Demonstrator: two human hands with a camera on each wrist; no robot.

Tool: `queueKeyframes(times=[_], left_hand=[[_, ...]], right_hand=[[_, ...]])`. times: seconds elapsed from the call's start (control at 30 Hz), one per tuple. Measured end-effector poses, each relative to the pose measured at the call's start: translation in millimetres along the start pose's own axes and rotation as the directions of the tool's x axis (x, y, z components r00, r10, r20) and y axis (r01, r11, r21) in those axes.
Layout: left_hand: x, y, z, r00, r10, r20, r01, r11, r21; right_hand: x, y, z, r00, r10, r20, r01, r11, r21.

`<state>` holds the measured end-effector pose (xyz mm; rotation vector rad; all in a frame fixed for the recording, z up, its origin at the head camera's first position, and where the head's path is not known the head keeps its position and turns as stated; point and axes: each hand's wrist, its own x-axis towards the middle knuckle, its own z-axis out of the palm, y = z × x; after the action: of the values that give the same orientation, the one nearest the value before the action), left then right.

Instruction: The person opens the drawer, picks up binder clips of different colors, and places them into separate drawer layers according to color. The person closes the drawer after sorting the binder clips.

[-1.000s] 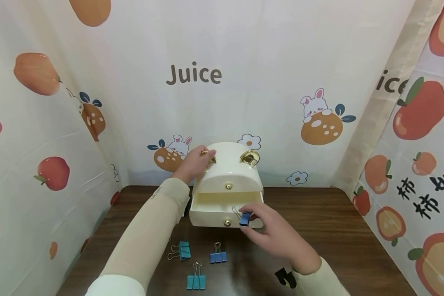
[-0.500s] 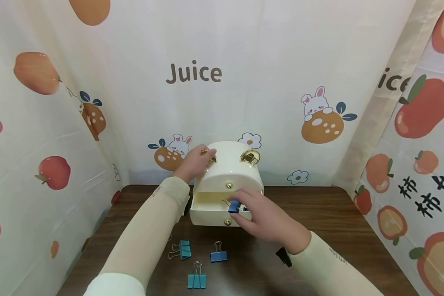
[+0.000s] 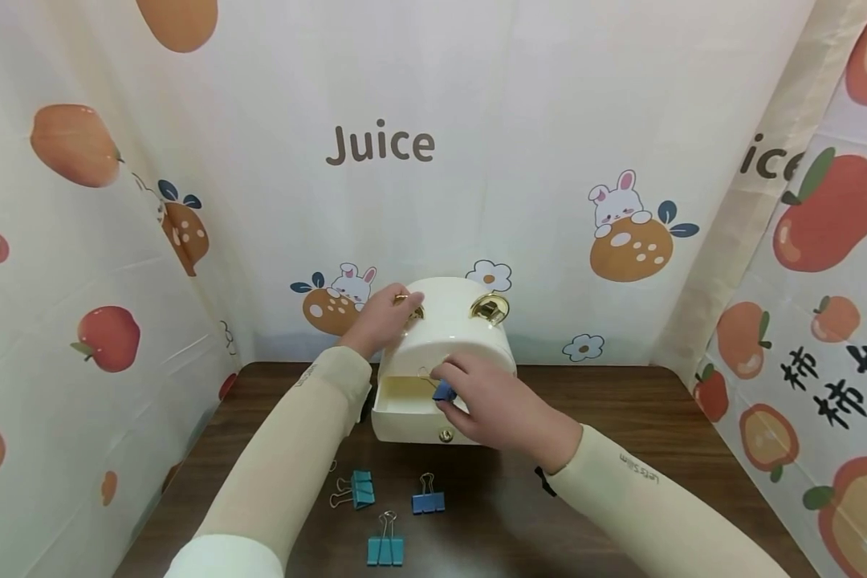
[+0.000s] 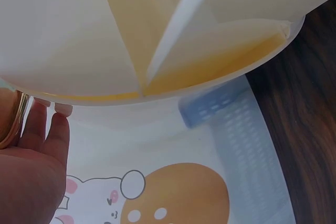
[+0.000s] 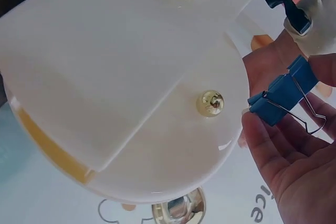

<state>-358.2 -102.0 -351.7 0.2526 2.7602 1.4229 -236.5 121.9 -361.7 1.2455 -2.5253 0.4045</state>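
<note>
A small white drawer box (image 3: 448, 321) with a rounded top stands against the curtain, its lower drawer (image 3: 408, 425) pulled out. My left hand (image 3: 383, 321) grips the gold ear-like piece on the box's left; in the left wrist view its fingertips reach behind the box. My right hand (image 3: 502, 405) pinches a blue binder clip (image 3: 444, 391) between thumb and fingers over the drawer. In the right wrist view that clip (image 5: 283, 93) hangs beside the drawer front, wire handles folded out. The right part of the drawer is hidden behind my right hand.
On the brown wooden table (image 3: 621, 449) lie a blue binder clip (image 3: 428, 502) and teal binder clips, one (image 3: 363, 490) on its side and one (image 3: 385, 551) nearer the front. Another gold ear (image 3: 490, 307) sits at the box's right. Printed curtain (image 3: 549, 120) surrounds the table.
My right hand has carried the blue binder clip left and upward, from in front of the drawer to over its opening. My left hand keeps its hold on the box.
</note>
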Motion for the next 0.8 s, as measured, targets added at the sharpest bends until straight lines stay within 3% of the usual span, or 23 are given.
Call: queueKeyframes(times=[0.3,0.8], left_hand=[[0.1,-0.1,1.2,1.0,0.004,-0.006,-0.004,1.0,0.004],[-0.3,-0.8,0.3,1.0,-0.006,-0.007,0.006,1.0,-0.003]], right_hand=[[7.8,-2,5,1.0,0.024,-0.006,-0.025,0.996,-0.081],[16.7,0,16,0.992,0.122,0.041,-0.12,0.992,-0.047]])
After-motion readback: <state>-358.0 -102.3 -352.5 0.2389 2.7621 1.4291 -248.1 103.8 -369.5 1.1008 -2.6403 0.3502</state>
